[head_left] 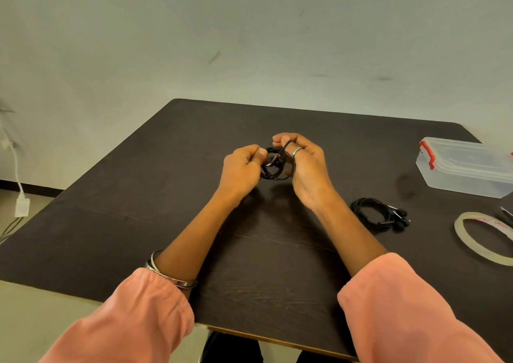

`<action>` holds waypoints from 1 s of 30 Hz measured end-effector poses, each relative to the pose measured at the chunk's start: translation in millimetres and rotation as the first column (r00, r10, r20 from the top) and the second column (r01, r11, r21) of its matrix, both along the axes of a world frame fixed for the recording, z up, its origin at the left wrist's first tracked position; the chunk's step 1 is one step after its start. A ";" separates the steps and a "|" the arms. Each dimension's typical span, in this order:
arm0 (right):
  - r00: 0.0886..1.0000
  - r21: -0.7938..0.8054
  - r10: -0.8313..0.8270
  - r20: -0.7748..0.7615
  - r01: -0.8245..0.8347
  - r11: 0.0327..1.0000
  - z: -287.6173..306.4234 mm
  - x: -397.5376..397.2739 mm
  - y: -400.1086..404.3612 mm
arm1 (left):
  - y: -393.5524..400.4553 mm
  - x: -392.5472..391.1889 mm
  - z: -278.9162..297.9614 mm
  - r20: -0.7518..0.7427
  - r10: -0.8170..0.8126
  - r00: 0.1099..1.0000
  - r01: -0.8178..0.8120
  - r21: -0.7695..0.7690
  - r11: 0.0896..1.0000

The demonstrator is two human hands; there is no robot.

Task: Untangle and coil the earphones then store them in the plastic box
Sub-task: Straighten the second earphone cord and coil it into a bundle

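A bundle of black earphones (pixel 274 167) hangs between my two hands above the middle of the dark table (pixel 194 223). My left hand (pixel 244 171) pinches the cable on its left side. My right hand (pixel 304 165) has its fingers curled round the loops, with a strand running over a finger. A second pair of black earphones (pixel 377 215) lies coiled on the table to the right. The clear plastic box (pixel 466 167) with red clips stands at the far right, its lid on.
A roll of clear tape (pixel 484 239) lies near the table's right edge, below the box. A white charger and cable (pixel 21 205) hang by the wall at the left. The wall stands right behind the table's far edge.
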State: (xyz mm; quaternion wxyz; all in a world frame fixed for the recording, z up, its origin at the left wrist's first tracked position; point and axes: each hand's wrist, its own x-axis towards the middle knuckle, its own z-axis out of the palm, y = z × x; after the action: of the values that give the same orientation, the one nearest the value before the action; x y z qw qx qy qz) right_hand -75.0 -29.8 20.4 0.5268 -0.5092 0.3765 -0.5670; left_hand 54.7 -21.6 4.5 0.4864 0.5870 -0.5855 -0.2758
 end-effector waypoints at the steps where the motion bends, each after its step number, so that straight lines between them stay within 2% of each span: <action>1: 0.997 0.109 -0.012 0.078 0.003 0.994 1.6 0.3 -0.5 | 0.8 -0.8 0.8 0.074 0.005 0.997 -0.003 -0.031 1.000; 3: 0.980 0.264 -0.032 0.198 -0.022 0.964 4.4 -2.8 -2.8 | 1.7 0.3 2.7 0.228 0.041 0.973 -0.028 -0.057 0.998; 5: 0.975 0.299 -0.028 0.222 -0.041 0.953 6.3 -9.0 -5.2 | 0.0 4.0 2.6 0.228 0.060 0.972 -0.052 -0.041 0.998; 8: 0.991 0.290 0.000 0.135 -0.039 0.956 4.7 -17.0 -9.1 | -2.8 7.5 2.9 -0.087 0.028 0.996 -0.023 0.061 0.998; 11: 0.990 0.337 0.012 0.142 -0.060 0.940 3.8 -21.7 -11.0 | -5.7 11.0 5.0 -0.412 -0.027 0.911 0.071 0.090 0.993; 15: 0.981 0.335 0.029 0.190 -0.092 0.938 3.3 -24.6 -11.9 | -9.0 21.8 9.4 -0.633 -0.022 0.774 0.107 0.097 0.989; 16: 0.987 0.316 0.048 0.157 -0.096 0.944 2.7 -25.5 -12.6 | -8.9 22.2 10.8 -0.678 -0.013 0.735 0.117 0.108 0.987; 18: 0.995 0.248 0.101 -0.012 -0.095 0.964 2.4 -26.8 -13.3 | -8.4 20.6 13.0 -0.742 0.005 0.671 0.132 0.126 0.983; 20: 0.961 0.151 0.141 -0.238 -0.107 0.983 3.7 -26.6 -12.8 | -7.2 18.8 14.8 -0.767 0.012 0.642 0.152 0.143 0.978; 22: 0.920 0.069 0.141 -0.365 -0.125 0.990 4.0 -22.8 -10.1 | -4.4 18.3 16.1 -0.759 -0.009 0.651 0.211 0.170 0.963; 27: 0.896 -0.010 0.180 -0.407 -0.202 0.979 -2.1 -8.4 -2.3 | 3.1 14.5 16.3 -0.616 -0.115 0.779 0.268 0.162 0.950; 30: 0.927 -0.002 0.151 -0.343 -0.161 0.987 0.5 -10.5 -3.1 | 4.2 13.3 17.2 -0.585 -0.110 0.804 0.255 0.172 0.952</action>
State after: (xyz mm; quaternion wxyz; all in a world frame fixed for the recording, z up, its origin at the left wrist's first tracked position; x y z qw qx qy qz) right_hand -85.6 -33.0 20.9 0.4892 -0.6358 0.4119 -0.4321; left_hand 68.0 -17.4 21.7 0.5344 0.4731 -0.4297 -0.5531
